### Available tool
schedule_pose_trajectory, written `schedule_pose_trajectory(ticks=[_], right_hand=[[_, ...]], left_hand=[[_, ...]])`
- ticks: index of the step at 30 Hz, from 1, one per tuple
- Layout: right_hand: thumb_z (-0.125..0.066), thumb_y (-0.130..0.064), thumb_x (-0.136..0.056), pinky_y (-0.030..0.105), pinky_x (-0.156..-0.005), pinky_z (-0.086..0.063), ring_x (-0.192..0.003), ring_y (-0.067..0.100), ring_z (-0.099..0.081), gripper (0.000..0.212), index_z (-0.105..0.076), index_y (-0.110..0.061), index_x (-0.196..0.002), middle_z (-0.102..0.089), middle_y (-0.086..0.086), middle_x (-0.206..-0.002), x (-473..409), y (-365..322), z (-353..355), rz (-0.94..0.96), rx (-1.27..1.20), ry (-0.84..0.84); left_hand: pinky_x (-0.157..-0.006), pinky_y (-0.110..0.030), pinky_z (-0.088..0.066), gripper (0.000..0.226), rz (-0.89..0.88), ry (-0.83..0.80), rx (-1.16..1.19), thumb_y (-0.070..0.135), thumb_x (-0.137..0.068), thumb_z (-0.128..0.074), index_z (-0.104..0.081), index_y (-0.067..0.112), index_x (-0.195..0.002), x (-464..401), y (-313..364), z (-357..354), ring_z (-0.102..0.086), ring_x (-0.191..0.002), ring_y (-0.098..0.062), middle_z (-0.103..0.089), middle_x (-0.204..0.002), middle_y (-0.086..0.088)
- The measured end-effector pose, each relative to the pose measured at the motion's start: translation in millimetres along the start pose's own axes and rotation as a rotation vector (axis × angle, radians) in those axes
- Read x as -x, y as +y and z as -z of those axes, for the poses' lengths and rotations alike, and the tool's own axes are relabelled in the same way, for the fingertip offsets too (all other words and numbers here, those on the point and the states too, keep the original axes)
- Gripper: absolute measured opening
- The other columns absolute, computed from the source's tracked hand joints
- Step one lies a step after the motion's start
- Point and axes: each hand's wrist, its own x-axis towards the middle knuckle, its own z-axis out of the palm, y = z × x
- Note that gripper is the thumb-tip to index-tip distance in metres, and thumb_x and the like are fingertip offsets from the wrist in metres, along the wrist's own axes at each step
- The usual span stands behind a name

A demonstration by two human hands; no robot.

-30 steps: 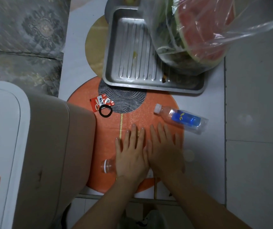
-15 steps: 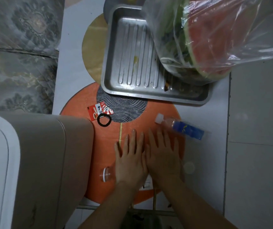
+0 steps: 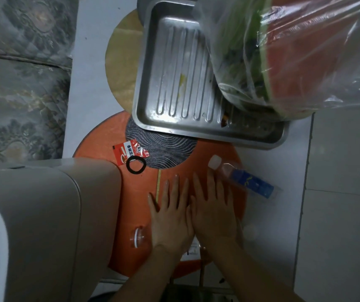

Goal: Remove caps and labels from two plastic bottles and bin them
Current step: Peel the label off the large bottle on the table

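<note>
Left of all the fingers stands the beige bin [image 3: 50, 214], its lid closed as far as the view shows. Just left of the left hand [image 3: 170, 216] a clear bottle neck [image 3: 137, 237] pokes out, with no cap to be seen on it; the rest of that bottle lies hidden under the palms, so I cannot tell whether its label is off. Both hands lie flat on the orange mat [image 3: 205, 155], fingers straight and spread, gripping nothing, the right hand [image 3: 215, 211] touching the left. Just beyond the right fingertips lies the second bottle [image 3: 246, 179], white cap [image 3: 215, 162] on and blue label in place. By my judgement, that bottle's work is all still ahead, and nothing looks binned yet.
</note>
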Motion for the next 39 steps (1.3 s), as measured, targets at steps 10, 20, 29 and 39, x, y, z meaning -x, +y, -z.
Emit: schedule_pose_trajectory(ticks=[10, 20, 29, 39], right_hand=[[-0.034, -0.039, -0.088, 0.049, -0.085, -0.053, -0.112, 0.042, -0.058, 0.055, -0.041, -0.017, -0.138, -0.052, 0.027, -0.134, -17, -2, -9, -0.023, 0.093, 0.017], [-0.063, -0.036, -0.081, 0.052, -0.087, -0.052, -0.114, 0.044, -0.056, 0.062, -0.044, -0.016, -0.137, -0.052, 0.029, -0.132, -17, -4, -4, -0.007, 0.155, 0.048], [-0.04, -0.028, -0.097, 0.043, -0.093, -0.047, -0.113, 0.032, -0.057, 0.044, -0.044, -0.004, -0.133, -0.055, 0.021, -0.131, 13, 10, 8, 0.083, -0.135, 0.188], [-0.021, -0.047, -0.097, 0.048, -0.108, -0.032, -0.13, 0.029, -0.04, 0.058, -0.017, -0.016, -0.145, -0.035, 0.014, -0.149, 59, 8, -16, -0.027, -0.047, 0.003]], left_hand=[[-0.102, -0.067, -0.033, 0.058, -0.006, 0.038, -0.039, 0.033, -0.088, -0.03, -0.033, 0.019, -0.144, -16, 2, -3, -0.03, -0.14, -0.031, -0.036, -0.152, -0.009], [-0.109, -0.067, -0.018, 0.058, -0.048, 0.1, 0.047, 0.033, -0.09, -0.03, -0.029, 0.022, -0.147, -16, -3, -7, -0.021, -0.145, -0.03, -0.026, -0.157, -0.006], [-0.114, -0.062, -0.004, 0.06, -0.076, 0.16, 0.049, 0.041, -0.093, -0.009, -0.013, 0.024, -0.151, -6, -5, -10, -0.009, -0.149, -0.024, -0.011, -0.162, -0.002], [-0.116, -0.046, -0.003, 0.055, -0.221, 0.28, -0.021, 0.034, -0.097, -0.025, -0.026, 0.012, -0.147, 16, -11, 3, -0.023, -0.145, -0.025, -0.028, -0.157, -0.008]])
